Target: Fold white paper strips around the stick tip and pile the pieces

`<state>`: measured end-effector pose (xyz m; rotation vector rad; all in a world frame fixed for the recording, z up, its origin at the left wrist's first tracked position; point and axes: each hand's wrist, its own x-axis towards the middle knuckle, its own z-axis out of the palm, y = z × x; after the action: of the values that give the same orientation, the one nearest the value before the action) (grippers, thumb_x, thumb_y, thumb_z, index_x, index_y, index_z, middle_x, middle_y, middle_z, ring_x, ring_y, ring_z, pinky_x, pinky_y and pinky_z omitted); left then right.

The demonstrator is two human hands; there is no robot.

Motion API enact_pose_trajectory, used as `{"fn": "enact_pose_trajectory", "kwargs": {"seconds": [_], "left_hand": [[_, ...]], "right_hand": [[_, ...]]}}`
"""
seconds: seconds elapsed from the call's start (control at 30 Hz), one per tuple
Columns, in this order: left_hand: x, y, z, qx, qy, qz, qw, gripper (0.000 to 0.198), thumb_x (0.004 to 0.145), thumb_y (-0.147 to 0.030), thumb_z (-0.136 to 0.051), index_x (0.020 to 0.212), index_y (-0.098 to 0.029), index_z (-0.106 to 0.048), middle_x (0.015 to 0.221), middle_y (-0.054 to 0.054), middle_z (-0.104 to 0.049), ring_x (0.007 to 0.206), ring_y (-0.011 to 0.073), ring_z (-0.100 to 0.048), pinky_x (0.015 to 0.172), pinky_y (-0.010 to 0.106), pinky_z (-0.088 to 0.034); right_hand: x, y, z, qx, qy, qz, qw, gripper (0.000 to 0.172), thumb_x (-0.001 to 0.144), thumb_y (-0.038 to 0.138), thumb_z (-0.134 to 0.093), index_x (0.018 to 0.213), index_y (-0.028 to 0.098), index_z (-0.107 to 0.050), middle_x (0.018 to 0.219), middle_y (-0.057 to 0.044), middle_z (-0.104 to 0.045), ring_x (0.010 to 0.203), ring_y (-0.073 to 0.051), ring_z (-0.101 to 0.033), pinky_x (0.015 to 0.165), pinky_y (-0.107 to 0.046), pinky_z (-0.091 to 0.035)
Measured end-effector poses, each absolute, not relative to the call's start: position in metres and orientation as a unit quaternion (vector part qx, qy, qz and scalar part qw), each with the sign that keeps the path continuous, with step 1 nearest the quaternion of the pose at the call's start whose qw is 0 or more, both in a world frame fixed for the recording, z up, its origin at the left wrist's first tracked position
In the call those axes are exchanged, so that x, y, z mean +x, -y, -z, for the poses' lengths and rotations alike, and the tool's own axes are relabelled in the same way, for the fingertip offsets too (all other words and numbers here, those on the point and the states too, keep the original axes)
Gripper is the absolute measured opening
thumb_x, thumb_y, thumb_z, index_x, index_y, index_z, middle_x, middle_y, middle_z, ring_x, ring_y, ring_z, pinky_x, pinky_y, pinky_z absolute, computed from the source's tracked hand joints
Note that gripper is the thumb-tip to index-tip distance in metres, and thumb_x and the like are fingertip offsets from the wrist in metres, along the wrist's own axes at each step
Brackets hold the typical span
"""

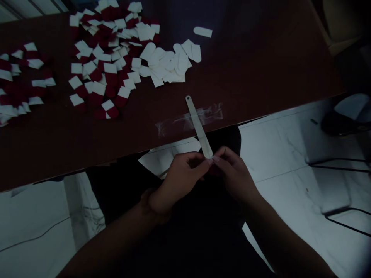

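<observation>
At the near edge of a dark reddish-brown wooden table (269,73), a long, flat, pale strip with a rounded near end and a hole at its far end (198,125) projected toward me over the edge. Wrinkled clear tape (216,112) crossed it, presumably to keep it steady and leave both my hands free. A small, dark red, soft-looking piece (214,171), mostly hidden by my fingers, was at the strip's near tip, above my lap. My left hand (183,174) and right hand (235,173) pinched it, each with thumb against forefinger, probably to control its edges around the tip; the exact contact could not be told. Both forearms slanted inward from the near corners, wrists low, so that the thumbs nearly met. Around my left wrist was a dark band (145,200). Beyond the strip lay a heap of flat white tabs with rounded ends (171,63), with one similar white tab (203,32) apart at the far right. To their left spread a large heap of dark red and white pieces (110,79); a second red-and-white heap (37,91) lay farther left. This grouping seemed meant to separate kinds.
</observation>
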<state>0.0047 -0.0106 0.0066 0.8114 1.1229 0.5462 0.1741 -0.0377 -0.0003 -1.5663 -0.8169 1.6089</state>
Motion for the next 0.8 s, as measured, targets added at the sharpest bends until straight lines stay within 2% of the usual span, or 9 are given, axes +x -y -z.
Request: {"fn": "enact_pose_trajectory", "kwargs": {"seconds": [0.33,0.53,0.8], "left_hand": [[0.009,0.008,-0.01,0.358,-0.523,-0.257,0.73,0.024,0.091,-0.039,-0.075,0.078,-0.019,-0.072,0.07,-0.001,-0.068,0.058,0.0094,-0.058,0.057,0.022,-0.049],[0.008,0.006,-0.006,0.355,-0.518,-0.282,0.725,0.023,0.089,-0.038,-0.077,0.077,-0.018,-0.072,0.069,-0.002,-0.067,0.058,0.0091,-0.056,0.057,0.022,-0.047],[0.008,-0.003,-0.003,0.342,-0.52,-0.306,0.72,0.026,0.089,-0.044,-0.078,0.081,-0.019,-0.075,0.071,-0.001,-0.067,0.066,0.0115,-0.06,0.059,0.023,-0.046]], "right_hand": [[0.174,0.034,-0.002,-0.623,0.34,-0.607,0.358,0.02,0.094,0.037,-0.069,0.083,0.024,-0.059,0.07,0.003,-0.063,0.065,-0.014,-0.059,0.06,-0.026,-0.046],[0.172,0.03,0.001,-0.604,0.321,-0.619,0.386,0.019,0.096,0.037,-0.064,0.083,0.024,-0.061,0.066,0.004,-0.057,0.06,-0.013,-0.052,0.059,-0.027,-0.041],[0.175,0.029,0.004,-0.584,0.282,-0.632,0.424,0.016,0.1,0.034,-0.056,0.089,0.025,-0.064,0.071,0.001,-0.065,0.067,-0.016,-0.059,0.063,-0.03,-0.041]]}}
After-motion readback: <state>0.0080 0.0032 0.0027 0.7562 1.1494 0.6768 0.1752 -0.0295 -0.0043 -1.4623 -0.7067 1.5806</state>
